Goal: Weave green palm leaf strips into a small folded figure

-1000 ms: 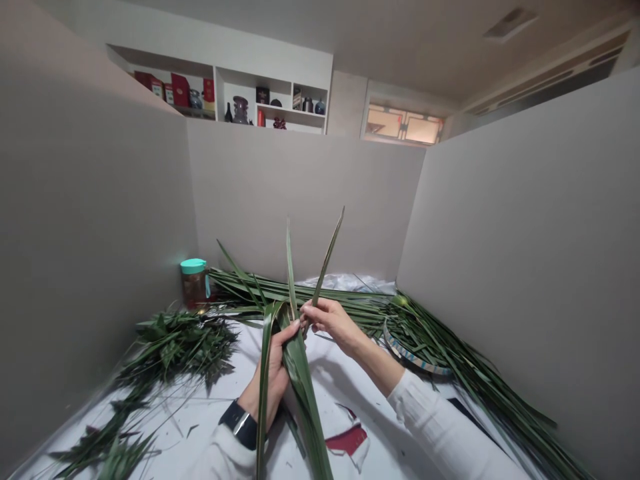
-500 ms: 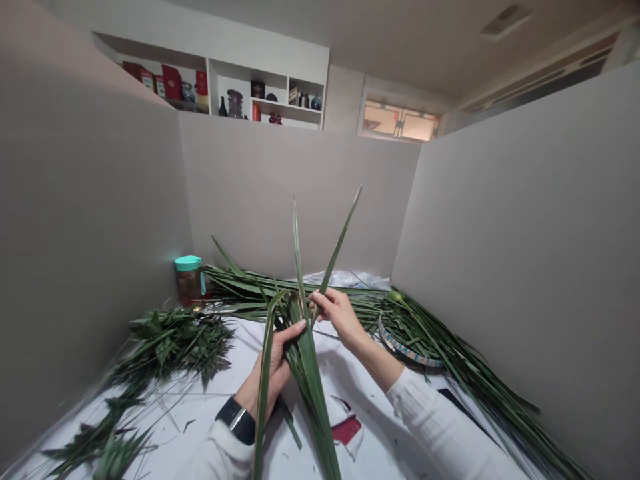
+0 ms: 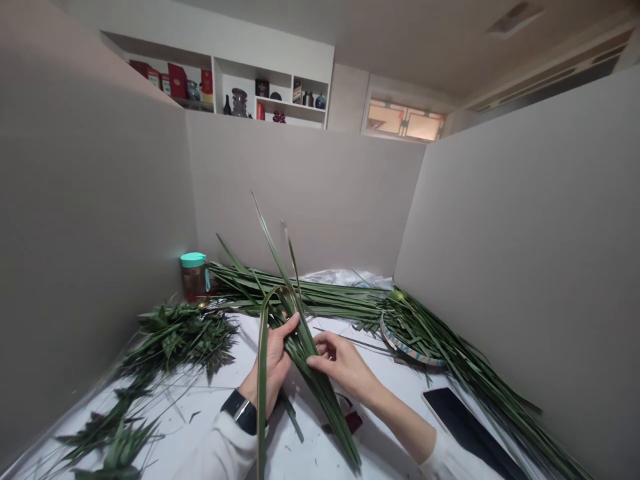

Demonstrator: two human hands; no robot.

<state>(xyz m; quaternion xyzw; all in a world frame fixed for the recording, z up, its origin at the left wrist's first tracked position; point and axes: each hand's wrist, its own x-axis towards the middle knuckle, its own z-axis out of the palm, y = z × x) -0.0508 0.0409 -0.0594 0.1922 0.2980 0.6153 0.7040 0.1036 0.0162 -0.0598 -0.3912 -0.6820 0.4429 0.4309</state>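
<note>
My left hand (image 3: 273,363), with a dark watch at its wrist, grips a bunch of long green leaf strips (image 3: 299,340) just above the table, thumb laid across them. Their pointed tips rise toward the back wall and their lower ends trail down toward me. My right hand (image 3: 340,363) sits right of the bunch, its fingertips pinching the strips a little below the left thumb. Both sleeves are white.
A heap of long green leaves (image 3: 350,303) runs along the back and right walls over a round tray (image 3: 407,350). Small leafy pieces (image 3: 175,337) are piled at left. A teal-lidded jar (image 3: 194,277) stands in the back left corner. A dark phone (image 3: 463,427) lies at right.
My right hand has let go of the raised leaf tips and dropped down to the lower part of the bunch. The tips have swung left. The phone has come into view.
</note>
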